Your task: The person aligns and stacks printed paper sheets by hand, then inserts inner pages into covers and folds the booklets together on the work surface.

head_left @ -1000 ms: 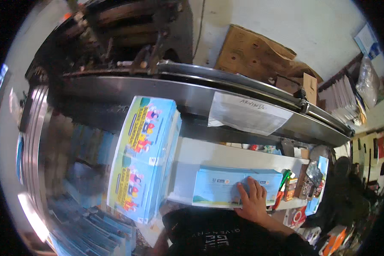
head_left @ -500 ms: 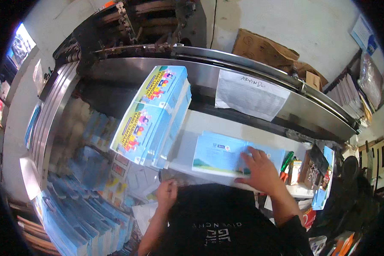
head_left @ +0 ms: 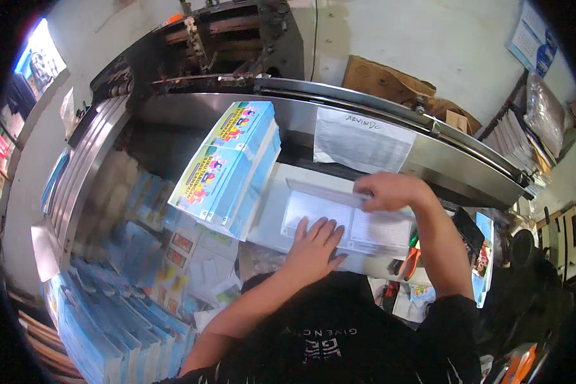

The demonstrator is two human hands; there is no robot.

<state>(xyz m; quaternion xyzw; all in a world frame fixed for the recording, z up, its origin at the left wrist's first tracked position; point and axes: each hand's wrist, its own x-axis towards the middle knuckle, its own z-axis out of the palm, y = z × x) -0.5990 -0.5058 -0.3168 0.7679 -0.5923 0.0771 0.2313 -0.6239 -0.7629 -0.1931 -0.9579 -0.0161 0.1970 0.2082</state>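
Observation:
On the pale work surface in front of me lies an open booklet (head_left: 381,232), white pages with faint print showing. My left hand (head_left: 313,246) rests on its near left part, fingers spread and flat. Along the far edge my right hand (head_left: 390,191) is closed with curled fingers on a page (head_left: 320,192), which stands raised and blurred. To the left stands a tall stack of blue booklets (head_left: 249,173) in two side-by-side piles, with colourful yellow and blue covers on top.
A metal rail (head_left: 454,169) runs behind the work surface, with a printed paper sheet (head_left: 363,142) on it. Orange-handled pliers (head_left: 413,261) lie right of the booklet. More blue booklets (head_left: 115,339) stand in rows at lower left. A dark machine (head_left: 217,48) stands at the back.
My right hand has moved up to the booklet's far edge, and white pages show where the blue cover lay. My left hand has come from beside the surface onto the pages.

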